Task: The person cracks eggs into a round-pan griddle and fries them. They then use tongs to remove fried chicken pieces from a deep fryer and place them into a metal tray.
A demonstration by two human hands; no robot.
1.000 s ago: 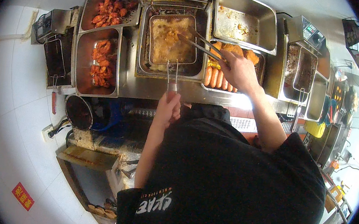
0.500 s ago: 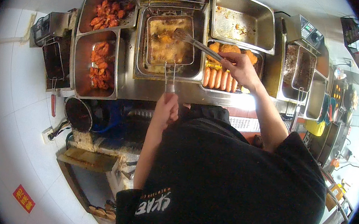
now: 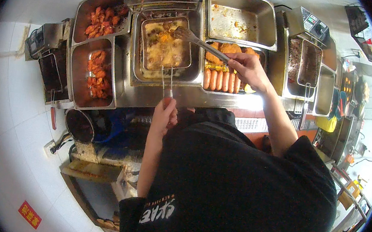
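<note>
My left hand (image 3: 164,117) is closed round the handle of a wire fry basket (image 3: 165,86), which sits in bubbling oil in the fryer (image 3: 133,65). Pale golden foam (image 3: 163,48) fills much of the basket, and an orange piece of food (image 3: 164,37) shows through it; other food is hard to make out. My right hand (image 3: 249,70) grips metal tongs (image 3: 207,47). Their head is over the basket's right side, close to the foam; whether it touches food cannot be seen.
Reddish chicken pieces (image 3: 103,21) lie in two steel pans on the left. Sausages (image 3: 221,81) and golden fried pieces (image 3: 229,50) fill a tray under my right hand. Behind it is a stained steel pan (image 3: 243,20). Another basket (image 3: 310,63) stands farther right.
The whole view has shifted slightly, with the counter now farther left. Within the basket, the foam pattern differs, with more dark oil showing at the far side. Both hands keep their grips.
</note>
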